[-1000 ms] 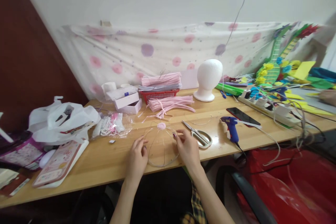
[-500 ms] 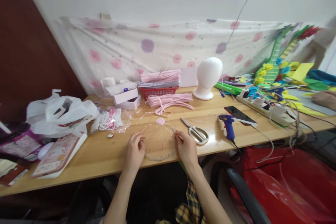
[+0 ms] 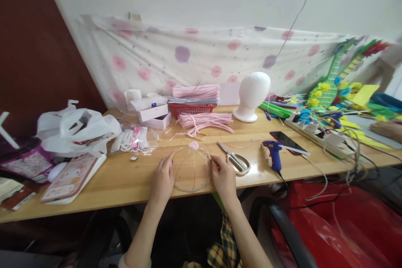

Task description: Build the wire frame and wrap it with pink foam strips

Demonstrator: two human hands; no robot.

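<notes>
A round wire frame (image 3: 194, 189) with thin ribs meets at a pink disc (image 3: 193, 145) on top, near the table's front edge. My left hand (image 3: 162, 178) is closed on the frame's left side, its fingertips pinching the wire. On the opposite side my right hand (image 3: 223, 176) pinches the wire between thumb and fingers. Scissors (image 3: 238, 162) with pale handles lie just right of my right hand, blades pointing away to the left. Farther right rests a blue hot glue gun (image 3: 274, 155).
Pink strip bundles (image 3: 205, 121) lie before a red basket (image 3: 196, 109). A white foam head (image 3: 253, 94) stands behind the scissors. Left are white boxes (image 3: 153, 113) and a plastic bag (image 3: 77, 127). A phone (image 3: 289, 142) and power strip (image 3: 320, 138) lie right, near another person's hand (image 3: 387, 129).
The camera view has shifted slightly, moving the scene a little to the right. Both hands keep hold of the wire frame; the left hand's fingers have turned slightly.
</notes>
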